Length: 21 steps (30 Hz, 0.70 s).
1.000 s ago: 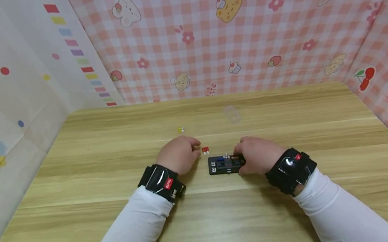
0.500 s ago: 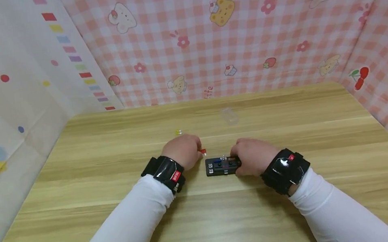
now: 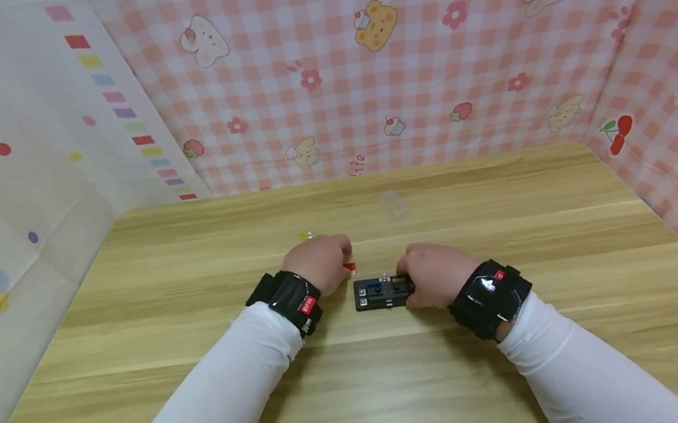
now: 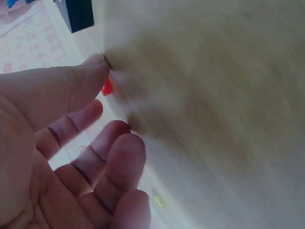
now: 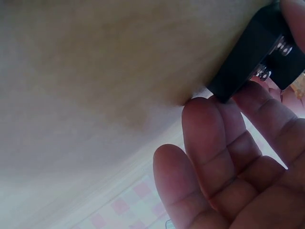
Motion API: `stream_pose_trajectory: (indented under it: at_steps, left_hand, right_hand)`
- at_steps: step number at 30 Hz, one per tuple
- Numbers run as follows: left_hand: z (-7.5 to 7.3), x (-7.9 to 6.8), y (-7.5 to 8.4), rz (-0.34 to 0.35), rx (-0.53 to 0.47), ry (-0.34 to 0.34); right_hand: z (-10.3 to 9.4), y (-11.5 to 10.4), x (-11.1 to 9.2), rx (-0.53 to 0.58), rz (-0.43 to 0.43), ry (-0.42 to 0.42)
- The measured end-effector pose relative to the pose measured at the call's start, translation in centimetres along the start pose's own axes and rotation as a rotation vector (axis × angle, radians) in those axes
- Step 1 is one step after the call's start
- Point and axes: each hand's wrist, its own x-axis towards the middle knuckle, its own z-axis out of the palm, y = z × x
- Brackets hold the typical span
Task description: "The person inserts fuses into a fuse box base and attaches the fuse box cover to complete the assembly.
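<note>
A red blade fuse (image 3: pixel 351 267) lies on the table at the fingertips of my left hand (image 3: pixel 320 262). In the left wrist view the red fuse (image 4: pixel 107 87) shows between thumb and index finger, with a gap visible below it. My right hand (image 3: pixel 440 273) holds the right end of a black fuse box (image 3: pixel 382 293), thumb on one side and fingers on the other. The box lies flat, with metal terminals at its left end and a blue piece in its upper row. In the right wrist view, screws show on the fuse box (image 5: pixel 245 52).
A yellow blade fuse (image 3: pixel 306 235) lies behind the left hand. Farther back is a clear plastic cover (image 3: pixel 394 205). The wooden table (image 3: pixel 363 394) meets patterned cloth walls at the back and sides.
My left hand has moved in around the red fuse, its fingers partly covering it. The right hand keeps its hold on the fuse box. The head view has shifted slightly.
</note>
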Motion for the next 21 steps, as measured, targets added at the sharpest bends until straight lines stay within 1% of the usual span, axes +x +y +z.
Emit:
stream_pose_trajectory:
  at_steps: [4, 11, 15, 21]
  left_hand:
    - [0.05, 0.14, 0.03, 0.034, -0.017, 0.003]
    - [-0.01, 0.14, 0.02, 0.057, -0.048, 0.009]
    - [-0.02, 0.16, 0.08, 0.053, -0.058, -0.002]
    - [-0.01, 0.09, 0.23, 0.017, -0.078, -0.006]
  right_hand:
    - [0.07, 0.06, 0.11, -0.001, 0.004, -0.002]
    - [0.12, 0.06, 0.19, 0.0, 0.006, 0.003]
    - [0.08, 0.05, 0.15, -0.004, 0.003, 0.003]
    - [0.12, 0.06, 0.11, -0.011, -0.008, 0.009]
